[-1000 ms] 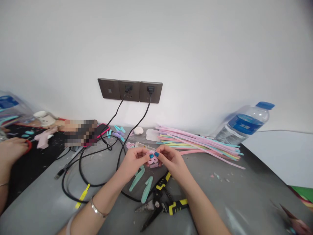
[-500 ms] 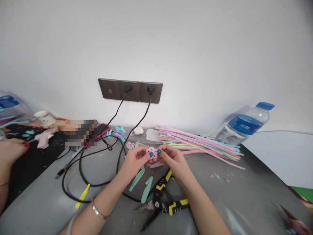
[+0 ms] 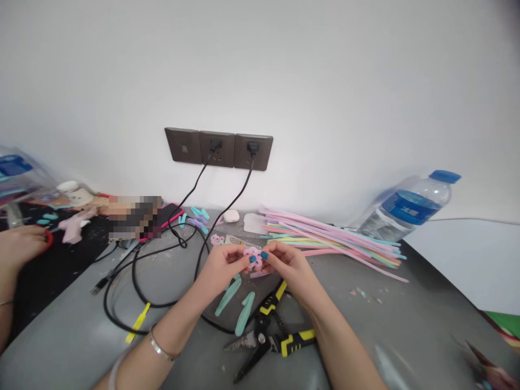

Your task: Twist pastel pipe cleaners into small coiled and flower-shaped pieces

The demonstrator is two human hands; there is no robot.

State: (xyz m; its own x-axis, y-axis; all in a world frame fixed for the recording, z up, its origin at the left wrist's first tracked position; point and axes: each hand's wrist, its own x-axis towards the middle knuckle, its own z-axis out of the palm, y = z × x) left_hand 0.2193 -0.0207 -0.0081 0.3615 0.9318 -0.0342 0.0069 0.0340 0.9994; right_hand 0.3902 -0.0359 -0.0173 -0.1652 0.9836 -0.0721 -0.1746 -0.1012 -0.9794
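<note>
Both my hands meet over the grey table [image 3: 406,325], pinching a small pink looped flower piece [image 3: 252,253] between them. My left hand [image 3: 221,268] grips it from the left with thumb and fingers closed. My right hand [image 3: 286,262] holds its right side the same way. Two teal folded strips [image 3: 238,306] lie just below my hands. Black-and-yellow pliers [image 3: 270,336] rest beside my right wrist.
A bundle of pastel sticks [image 3: 333,238] lies to the right, with a tipped water bottle [image 3: 406,208] beyond it. Black cables [image 3: 142,271] run from wall sockets [image 3: 219,147] across the table. Another person's hand [image 3: 20,246] is at the far left.
My hands have stayed in place, turning the pink piece slightly between the fingertips. The view shifted a little.
</note>
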